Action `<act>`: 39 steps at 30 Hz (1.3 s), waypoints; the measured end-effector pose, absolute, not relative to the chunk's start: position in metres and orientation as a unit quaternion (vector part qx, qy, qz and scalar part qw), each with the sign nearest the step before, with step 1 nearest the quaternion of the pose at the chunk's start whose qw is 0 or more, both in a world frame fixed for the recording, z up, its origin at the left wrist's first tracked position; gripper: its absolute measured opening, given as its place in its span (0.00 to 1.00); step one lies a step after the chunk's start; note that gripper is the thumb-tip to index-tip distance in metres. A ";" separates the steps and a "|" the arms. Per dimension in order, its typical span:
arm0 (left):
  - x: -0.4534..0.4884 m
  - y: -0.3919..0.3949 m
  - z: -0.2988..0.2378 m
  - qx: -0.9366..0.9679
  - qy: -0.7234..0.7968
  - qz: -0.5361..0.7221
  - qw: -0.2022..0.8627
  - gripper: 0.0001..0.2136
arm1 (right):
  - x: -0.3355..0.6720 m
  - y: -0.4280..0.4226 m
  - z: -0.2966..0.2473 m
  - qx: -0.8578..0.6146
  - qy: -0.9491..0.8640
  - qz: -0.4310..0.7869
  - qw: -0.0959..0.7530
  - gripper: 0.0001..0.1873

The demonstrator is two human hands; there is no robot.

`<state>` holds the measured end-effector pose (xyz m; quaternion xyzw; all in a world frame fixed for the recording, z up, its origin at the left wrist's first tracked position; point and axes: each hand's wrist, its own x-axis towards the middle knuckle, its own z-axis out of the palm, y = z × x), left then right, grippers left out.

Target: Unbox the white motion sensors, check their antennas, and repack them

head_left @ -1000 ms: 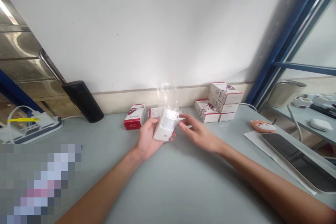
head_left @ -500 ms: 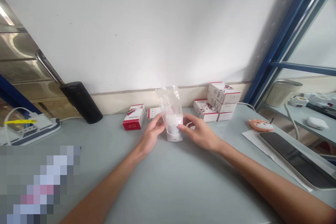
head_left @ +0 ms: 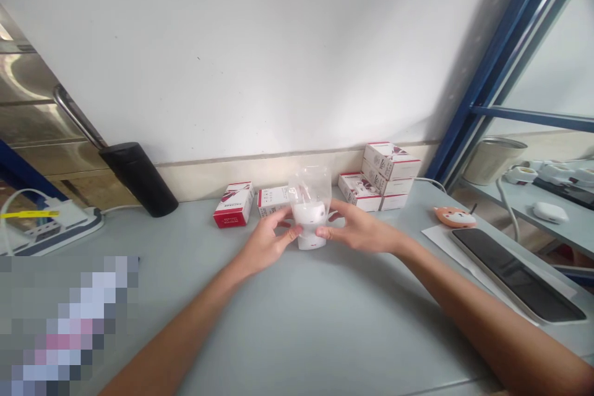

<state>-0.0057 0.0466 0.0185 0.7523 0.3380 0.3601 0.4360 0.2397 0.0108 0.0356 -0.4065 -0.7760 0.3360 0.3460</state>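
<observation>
A white rounded device [head_left: 312, 236] stands upright on the grey table, its upper part inside a clear plastic bag [head_left: 318, 182] that rises above it. My left hand [head_left: 268, 241] grips the left side of the bagged device, thumb in front and fingers partly hidden behind. From the right, my right hand [head_left: 361, 228] holds the other side with the thumb on its front. Just behind my left hand lies a white and red box [head_left: 273, 201]. Another red and white box [head_left: 233, 205] is farther left.
Several small boxes [head_left: 399, 170] are stacked against the wall at right. A black flask [head_left: 139, 179] and a power strip [head_left: 77, 232] stand left. A phone [head_left: 517, 275] on paper and an orange animal-shaped item [head_left: 455, 216] lie right. A pixelated patch hides the lower left.
The bag has come lower around the device, and both thumbs now press lower on its front. The view has shifted slightly.
</observation>
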 end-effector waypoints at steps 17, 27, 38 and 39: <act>-0.006 0.044 0.016 0.756 0.331 0.330 0.459 0.19 | 0.244 0.017 0.012 -0.446 -0.831 0.239 0.232 0.24; -0.005 0.041 0.011 0.781 0.333 0.284 0.446 0.23 | 0.237 0.015 0.006 -0.468 -0.829 0.210 0.223 0.31; -0.003 0.048 0.016 0.589 0.348 0.397 0.612 0.21 | 0.235 0.013 0.023 -0.462 -0.786 0.294 0.287 0.20; -0.003 0.048 0.019 0.549 0.340 0.417 0.639 0.21 | 0.235 0.013 0.025 -0.474 -0.772 0.300 0.300 0.21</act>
